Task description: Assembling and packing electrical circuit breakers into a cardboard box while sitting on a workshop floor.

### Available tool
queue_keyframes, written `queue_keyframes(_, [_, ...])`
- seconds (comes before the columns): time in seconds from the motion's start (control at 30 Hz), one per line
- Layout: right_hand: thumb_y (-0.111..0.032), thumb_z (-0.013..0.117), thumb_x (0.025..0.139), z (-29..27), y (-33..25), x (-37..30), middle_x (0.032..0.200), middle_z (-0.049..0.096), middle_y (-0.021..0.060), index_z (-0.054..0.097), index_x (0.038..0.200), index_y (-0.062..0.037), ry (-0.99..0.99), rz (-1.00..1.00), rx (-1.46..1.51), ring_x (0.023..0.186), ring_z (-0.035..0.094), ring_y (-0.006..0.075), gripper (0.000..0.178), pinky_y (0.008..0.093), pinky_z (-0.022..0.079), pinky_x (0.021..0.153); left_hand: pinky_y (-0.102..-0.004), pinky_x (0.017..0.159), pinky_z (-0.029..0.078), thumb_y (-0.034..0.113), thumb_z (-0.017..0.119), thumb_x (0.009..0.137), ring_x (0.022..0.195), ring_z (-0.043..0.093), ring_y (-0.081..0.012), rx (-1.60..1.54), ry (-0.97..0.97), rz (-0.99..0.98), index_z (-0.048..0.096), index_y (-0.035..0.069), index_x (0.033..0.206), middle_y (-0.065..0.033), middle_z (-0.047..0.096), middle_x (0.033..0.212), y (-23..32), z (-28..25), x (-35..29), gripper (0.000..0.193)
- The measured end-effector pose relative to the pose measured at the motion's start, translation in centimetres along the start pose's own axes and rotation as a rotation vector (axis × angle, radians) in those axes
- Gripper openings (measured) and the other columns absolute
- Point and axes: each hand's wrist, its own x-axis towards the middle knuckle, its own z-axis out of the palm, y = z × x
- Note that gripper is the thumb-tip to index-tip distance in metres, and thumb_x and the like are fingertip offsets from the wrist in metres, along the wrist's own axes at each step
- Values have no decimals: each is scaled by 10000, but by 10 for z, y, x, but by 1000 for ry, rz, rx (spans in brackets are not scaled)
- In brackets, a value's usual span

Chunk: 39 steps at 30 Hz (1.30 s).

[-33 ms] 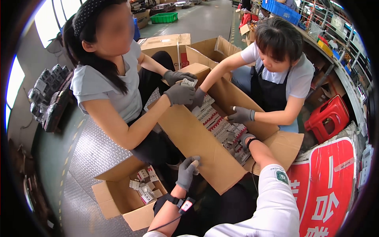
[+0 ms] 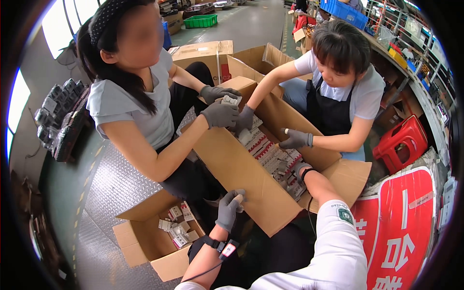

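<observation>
Where co-workers' gloved hands [image 2: 220, 115] crowd the carton [image 2: 244, 179] at frame centre, circuit breakers [image 2: 261, 149] fill it; left hand [image 2: 228, 211] half-curls by its lower edge, hold unclear; right hand [image 2: 300, 169] dips inside, grip hidden; checker-plate floor [image 2: 116, 169] stretches left.

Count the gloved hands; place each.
6. Your left hand beside the central box, right hand inside it. Left co-worker: near hand and far hand at a pale part. Right co-worker: one hand at the box's far end, another hand by its right wall. Others may be hidden.
</observation>
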Motion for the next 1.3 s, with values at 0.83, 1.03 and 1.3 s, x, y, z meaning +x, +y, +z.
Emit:
queue_keyframes(0.83, [-313,804,635,-106,9,-197,1142,683,161,600,1176,-70,369,-105,186,1062,662,323,628,410,523,895,-199,410,399,211,570,976,478,576,-90,-50,87,38,660,-4,1136,-87,690,805,-6,1,9,283])
queue_keyframes(1.03, [-292,793,654,-141,-40,-296,987,703,166,623,1062,-58,736,-190,302,959,686,323,500,393,529,852,-207,415,396,212,578,973,484,582,-107,-69,127,46,653,-3,1157,-100,680,840,-4,10,8,293])
queue_keyframes(1.3, [-379,831,641,-181,-104,-360,878,653,128,567,917,-58,1142,-589,781,842,654,241,499,350,507,753,-188,470,432,193,592,958,552,582,-90,-105,58,107,623,-14,1197,-72,651,856,-3,16,5,318])
